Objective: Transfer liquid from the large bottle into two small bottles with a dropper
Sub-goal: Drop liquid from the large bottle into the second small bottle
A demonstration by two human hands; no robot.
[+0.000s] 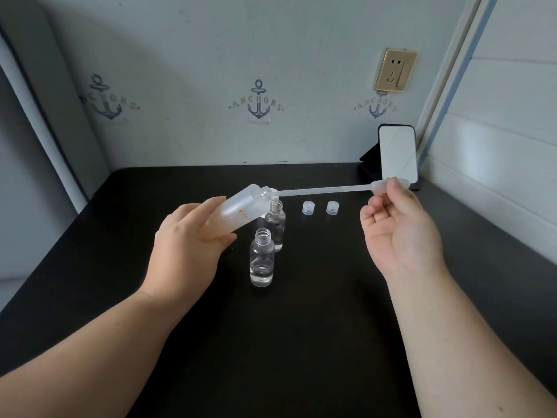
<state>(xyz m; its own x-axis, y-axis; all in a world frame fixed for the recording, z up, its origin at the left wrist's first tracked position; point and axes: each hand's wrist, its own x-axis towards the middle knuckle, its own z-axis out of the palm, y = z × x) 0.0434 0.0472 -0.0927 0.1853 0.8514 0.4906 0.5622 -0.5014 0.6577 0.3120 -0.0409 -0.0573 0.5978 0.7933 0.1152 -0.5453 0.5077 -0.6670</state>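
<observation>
left hand [190,239] wrapped round frosted large bottle [238,211], lifted off black table [331,327] and tilted so open mouth faces right. right hand [401,233] pinching bulb end of dropper [325,189] between thumb and fingertips, other fingers loosely spread; dropper near level, tip just at or barely outside bottle mouth. cannot tell whether tip is inside neck, nor whether stem carries liquid.

two small bottles uncapped, upright, on table below tilted bottle: near small bottle [262,259] shows shallow clear layer at bottom; far small bottle [275,224] partly hidden behind large bottle, fill level unclear. two small caps [306,207] [331,207] side by side on table to right of bottles. phone [398,155] propped on stand at back right; wall socket [395,70] above.

step judged: at the large bottle, drawing liquid. both small bottles look far from full.

next move calls for: tip well inside neck and into liquid, bulb squeezed then released, dropper carried over one small mouth, tip centred before squeezing. narrow necks, light bottles: spill or tip-over risk if stem knocks a rim.
</observation>
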